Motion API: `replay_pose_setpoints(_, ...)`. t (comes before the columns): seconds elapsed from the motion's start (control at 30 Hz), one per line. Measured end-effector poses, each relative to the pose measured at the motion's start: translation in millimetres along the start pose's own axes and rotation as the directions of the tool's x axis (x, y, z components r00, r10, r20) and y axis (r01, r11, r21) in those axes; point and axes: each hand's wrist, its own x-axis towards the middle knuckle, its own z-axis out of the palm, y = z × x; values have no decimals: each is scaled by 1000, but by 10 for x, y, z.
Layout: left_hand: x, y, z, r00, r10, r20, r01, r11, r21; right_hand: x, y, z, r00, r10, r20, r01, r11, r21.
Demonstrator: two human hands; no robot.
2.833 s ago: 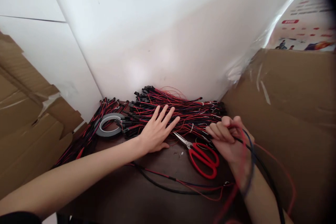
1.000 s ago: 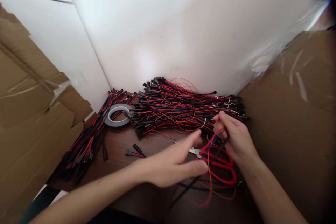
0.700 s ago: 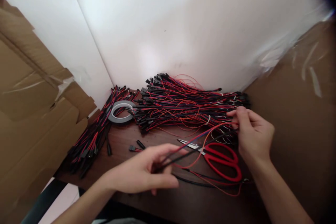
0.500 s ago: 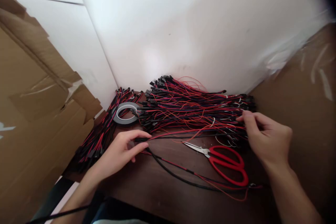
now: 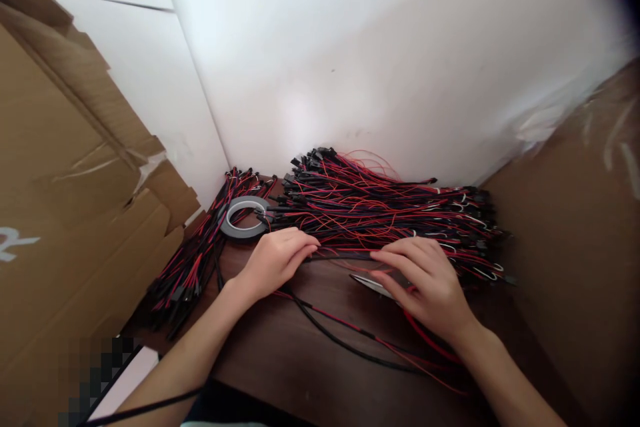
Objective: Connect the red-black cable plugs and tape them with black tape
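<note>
Along the bench's [image 5: 280, 373] left edge lies one bundle of red-and-black leads [image 5: 193, 263], running toward the back corner, with one tape roll [image 5: 245, 216] at its far end. My left hand [image 5: 273, 261] pinches one end of the wire set [image 5: 345, 255], which lies flat with its long axis left to right, parallel to the back edge, just in front of the big wire heap [image 5: 385, 210]. My right hand [image 5: 425, 283] rests on the other end, fingers pressed together, covering one pair of scissors [image 5: 373, 285]. Loose cables [image 5: 350, 340] cross the front.
</note>
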Motion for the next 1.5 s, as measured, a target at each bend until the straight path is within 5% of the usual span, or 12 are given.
replay_pose_setpoints(0.17, -118, -19, 51, 984, 3, -178, -19, 996, -85, 7, -53, -17, 1000, -13, 16, 12, 996, 86)
replay_pose_setpoints(0.33, -138, 44, 88, 899, -382, -213, 236, 834, -499, -18, -56, -6, 999, 24, -33, -20, 993, 117)
replay_pose_setpoints(0.43, -104, 62, 87, 850, -493, -184, 269, 708, -653, -62, 4, 42, 993, 112, -33, -109, 991, 72)
replay_pose_setpoints(0.6, -88, 72, 71, 834, -514, -202, 245, 673, -698, -107, 80, 70, 987, 144, 78, -149, 987, 64)
replay_pose_setpoints(0.9, -123, 59, 111, 844, -496, -204, 237, 686, -687, -94, 38, 11, 992, 124, -10, -122, 988, 99)
replay_pose_setpoints(1.03, -96, 57, 85, 826, -533, -183, 200, 582, -788, -106, 62, -14, 990, 144, -8, -143, 986, 80)
replay_pose_setpoints(1.27, -80, 44, 53, 796, -602, -70, 161, 322, -933, -155, 214, -78, 976, 114, 184, -123, 992, 34)
replay_pose_setpoints(1.5, -66, 68, 46, 781, -624, -23, 172, 251, -953, -126, 225, -138, 989, 147, -14, -148, 987, -61)
